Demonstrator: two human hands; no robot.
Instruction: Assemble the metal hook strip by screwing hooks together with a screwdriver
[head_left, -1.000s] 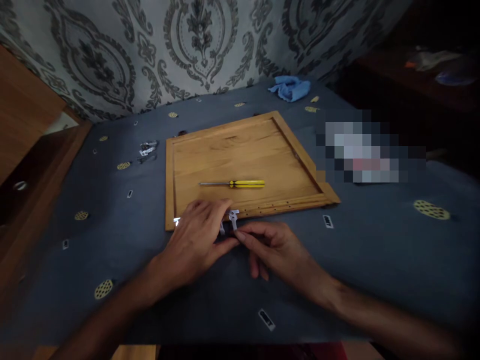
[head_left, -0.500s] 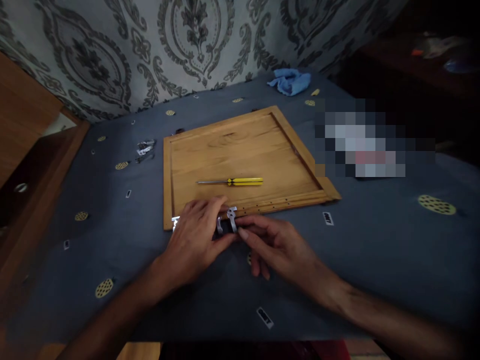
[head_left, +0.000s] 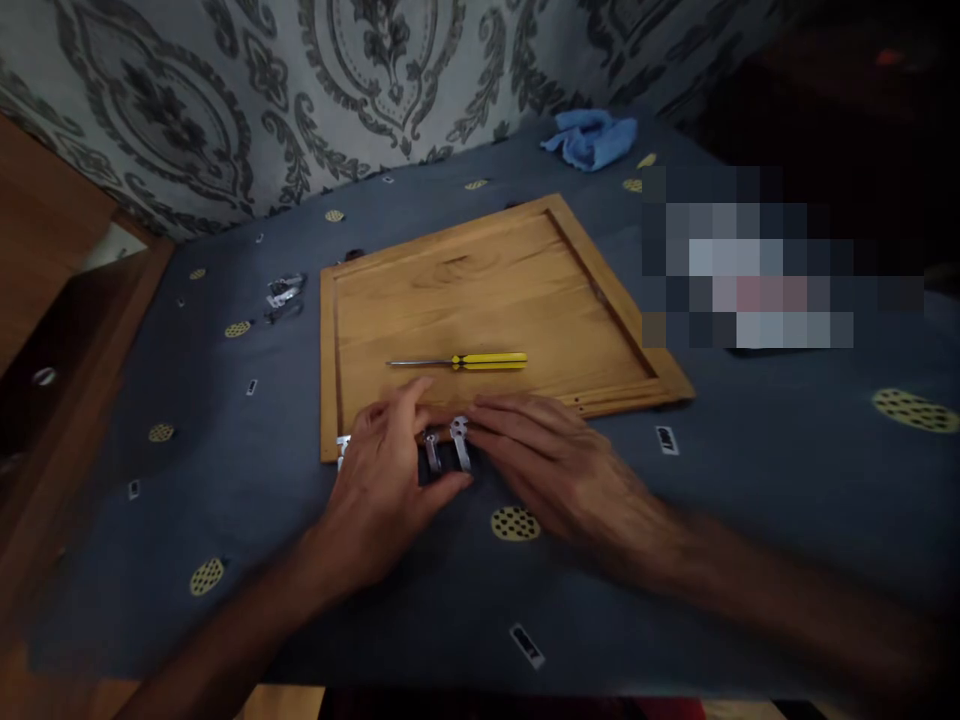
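Note:
A framed wooden panel, like a cabinet door, lies flat on the blue cloth. At its near edge a silvery metal hinge piece sits between my hands, with a second curved metal piece just left of it. My left hand rests over that edge, thumb and fingers spread around the metal pieces; part of another shiny fitting shows beside it. Fingers stretched out, my right hand lies along the edge, its fingertips close to the hinge piece. A yellow-handled screwdriver lies on the panel.
Several loose metal hinges lie on the cloth left of the panel. A crumpled blue rag is at the back. A pixelated patch hides something at right. Patterned wall rises behind; wooden furniture stands at left.
My right hand has moved up onto the panel's edge and its fingers have straightened from a bent pose. The hinge piece has shifted slightly and turned. My left hand's fingers have spread a little.

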